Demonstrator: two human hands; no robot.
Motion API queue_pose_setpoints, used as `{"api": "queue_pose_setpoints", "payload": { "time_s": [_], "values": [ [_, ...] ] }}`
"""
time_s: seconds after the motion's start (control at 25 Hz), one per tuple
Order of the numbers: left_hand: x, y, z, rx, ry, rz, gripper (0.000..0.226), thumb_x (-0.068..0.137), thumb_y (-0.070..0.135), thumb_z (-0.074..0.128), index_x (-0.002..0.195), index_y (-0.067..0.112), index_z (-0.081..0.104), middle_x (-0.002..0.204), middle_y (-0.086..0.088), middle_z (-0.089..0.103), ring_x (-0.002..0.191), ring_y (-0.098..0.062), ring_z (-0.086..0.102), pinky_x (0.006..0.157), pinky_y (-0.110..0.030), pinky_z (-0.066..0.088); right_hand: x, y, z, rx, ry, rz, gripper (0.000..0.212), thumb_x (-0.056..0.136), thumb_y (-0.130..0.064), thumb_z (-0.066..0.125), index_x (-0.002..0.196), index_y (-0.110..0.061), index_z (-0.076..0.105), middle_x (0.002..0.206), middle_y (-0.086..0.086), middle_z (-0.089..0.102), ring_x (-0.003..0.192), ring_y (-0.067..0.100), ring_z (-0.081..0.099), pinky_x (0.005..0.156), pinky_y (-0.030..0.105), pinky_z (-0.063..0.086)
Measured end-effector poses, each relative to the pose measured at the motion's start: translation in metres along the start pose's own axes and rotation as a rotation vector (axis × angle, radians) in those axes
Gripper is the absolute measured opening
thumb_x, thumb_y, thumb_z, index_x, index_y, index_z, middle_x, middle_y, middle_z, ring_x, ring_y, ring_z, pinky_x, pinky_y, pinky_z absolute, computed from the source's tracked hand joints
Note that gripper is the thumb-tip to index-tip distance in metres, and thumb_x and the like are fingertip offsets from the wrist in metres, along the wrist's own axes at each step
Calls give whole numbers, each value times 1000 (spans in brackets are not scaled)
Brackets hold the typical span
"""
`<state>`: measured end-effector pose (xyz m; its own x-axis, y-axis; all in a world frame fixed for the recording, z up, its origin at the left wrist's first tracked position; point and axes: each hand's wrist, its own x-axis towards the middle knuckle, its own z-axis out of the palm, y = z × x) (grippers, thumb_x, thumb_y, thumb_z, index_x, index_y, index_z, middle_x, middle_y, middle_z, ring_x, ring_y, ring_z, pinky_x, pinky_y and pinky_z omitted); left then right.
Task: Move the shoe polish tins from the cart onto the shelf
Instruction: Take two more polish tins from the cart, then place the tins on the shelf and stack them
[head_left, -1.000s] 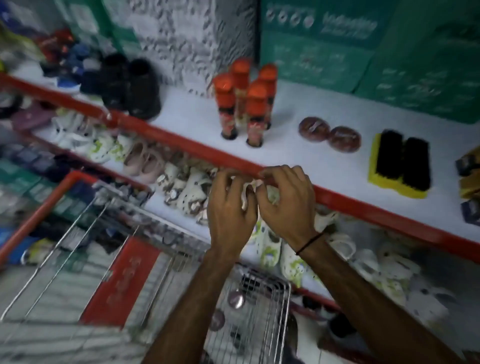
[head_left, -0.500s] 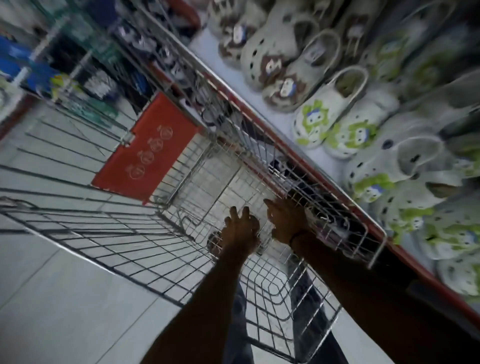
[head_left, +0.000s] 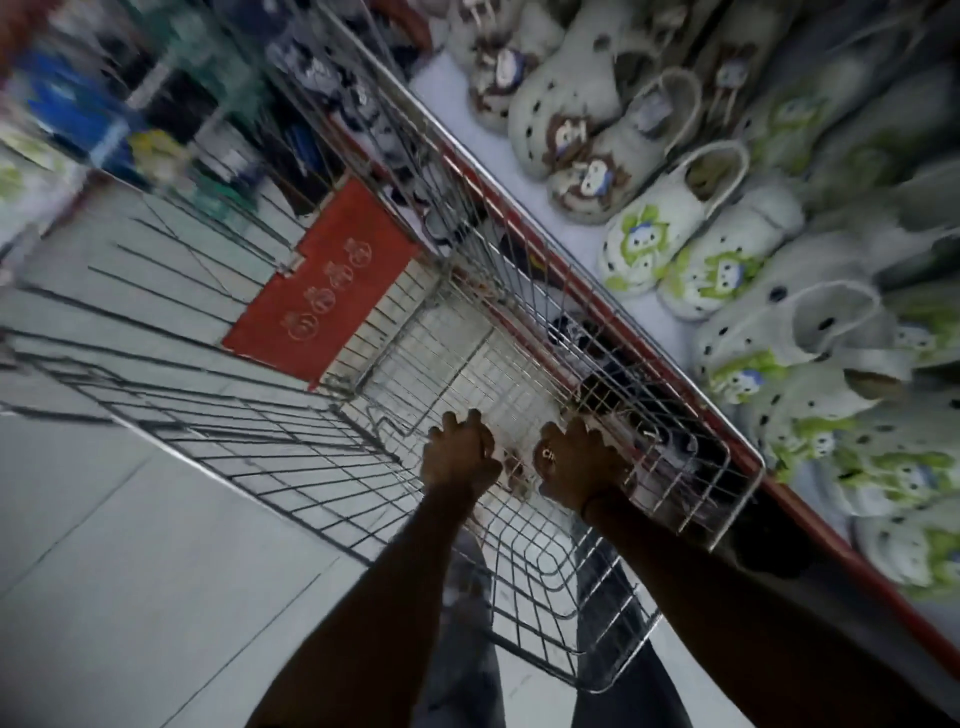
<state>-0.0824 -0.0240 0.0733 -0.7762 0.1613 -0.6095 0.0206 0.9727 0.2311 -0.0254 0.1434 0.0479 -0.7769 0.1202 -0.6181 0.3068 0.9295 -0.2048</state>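
Both my hands are down inside the wire cart (head_left: 270, 441), near its floor. My right hand (head_left: 576, 462) is curled around a dark round shoe polish tin (head_left: 548, 454) with pale letters on its lid. My left hand (head_left: 460, 454) is bent over with its fingers closed, and whatever is under it is hidden. Between the two hands a brownish tin (head_left: 514, 470) lies on the cart floor. The upper shelf with the polish goods is out of view.
A red panel (head_left: 322, 291) hangs on the cart's far wall. To the right, a red-edged shelf (head_left: 623, 327) runs close along the cart and holds several white clogs (head_left: 670, 228) with green and brown figures. Grey floor tiles (head_left: 130, 597) lie at left.
A second ago both hands were up at the red shelf edge. My view swung down, and both hands dropped into the cart and closed near the tins.
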Motion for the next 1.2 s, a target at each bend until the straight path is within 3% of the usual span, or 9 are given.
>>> {"api": "queue_pose_setpoints", "payload": {
  "time_s": [0.16,0.28,0.4,0.52,0.68,0.84,1.0,1.08,1.2],
  "values": [
    [-28,-17,-124,-82,288,-1,65,67,41,75,126,21,54,120,-12,56,103,-36,62,75,-42,57,-18,-59,-108,138,182,-176,70,54,-42,79,117,-24,54,116,15,55,101,40,59,80,45,55],
    [-55,-11,-216,-148,606,108,56,66,41,72,116,21,58,106,-10,57,90,-36,62,63,-36,54,-33,-104,-201,239,447,-292,69,53,-45,76,116,-25,57,115,13,55,101,40,58,77,45,55],
    [-82,22,-295,-218,901,253,58,63,39,76,117,23,65,102,-10,58,93,-33,57,71,-37,54,-64,-126,-291,308,692,-353,63,60,-55,71,114,-29,57,107,9,55,98,37,57,71,45,54],
    [-112,76,-347,-354,1047,519,59,60,30,80,117,19,68,99,-13,56,89,-26,54,75,-33,48,-116,-108,-365,381,912,-356,58,59,-56,69,111,-33,58,105,3,54,96,31,59,73,42,54],
    [-132,163,-370,-411,998,793,65,62,36,77,122,12,64,109,-10,59,99,-26,58,83,-33,51,-180,-39,-417,465,1124,-242,66,54,-50,76,116,-35,59,105,-1,57,99,25,60,81,38,54],
    [-152,266,-349,-400,862,990,49,64,35,74,106,13,61,97,-6,61,93,-26,58,78,-35,48,-233,50,-432,484,1271,19,66,52,-61,77,106,-28,57,100,1,66,97,25,62,81,41,54],
    [-157,351,-322,-360,705,1117,35,64,35,70,93,16,66,89,-6,68,85,-25,62,71,-32,49,-251,112,-436,265,1271,288,59,50,-67,67,91,-25,64,88,5,74,88,33,65,71,40,53],
    [-148,379,-316,-314,637,1094,26,65,29,69,85,13,67,81,-9,70,78,-28,66,64,-33,49,-247,131,-434,167,1229,338,51,54,-63,70,89,-26,69,82,4,75,82,34,66,68,38,52],
    [-129,405,-310,-115,521,1075,21,73,31,64,86,18,75,87,-6,72,85,-28,68,69,-35,53,-234,152,-432,69,1137,389,34,62,-56,70,78,-25,69,73,6,73,83,35,65,68,36,43]
  ]
}}
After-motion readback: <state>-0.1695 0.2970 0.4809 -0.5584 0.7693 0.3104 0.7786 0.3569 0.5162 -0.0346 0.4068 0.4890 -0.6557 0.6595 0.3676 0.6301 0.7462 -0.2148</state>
